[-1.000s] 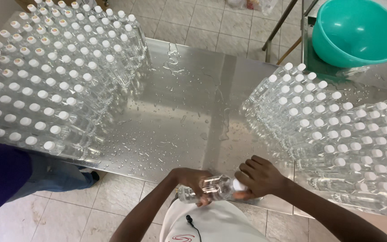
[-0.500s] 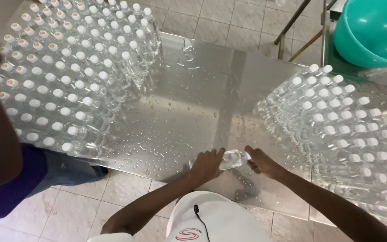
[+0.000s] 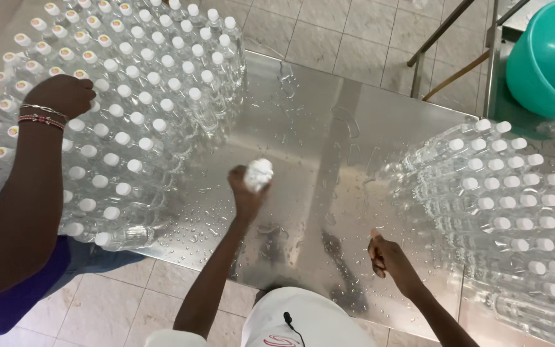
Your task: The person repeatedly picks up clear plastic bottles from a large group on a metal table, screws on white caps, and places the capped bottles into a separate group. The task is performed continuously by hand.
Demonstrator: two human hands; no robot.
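Upright, one clear bottle [image 3: 257, 175] gripped in left hand [image 3: 245, 186], white cap toward camera; right hand [image 3: 387, 257] loosely curled, holding nothing, above wet desk [image 3: 329, 128].

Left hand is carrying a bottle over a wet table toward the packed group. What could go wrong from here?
The steel table is beaded with water, so the bottle in the left hand may slip. A co-worker's hand rests on the left group of bottles; the two could collide there. Bumping the tightly packed upright bottles might topple several.

wet steel table [image 3: 329, 122], tiled floor [image 3: 329, 32]
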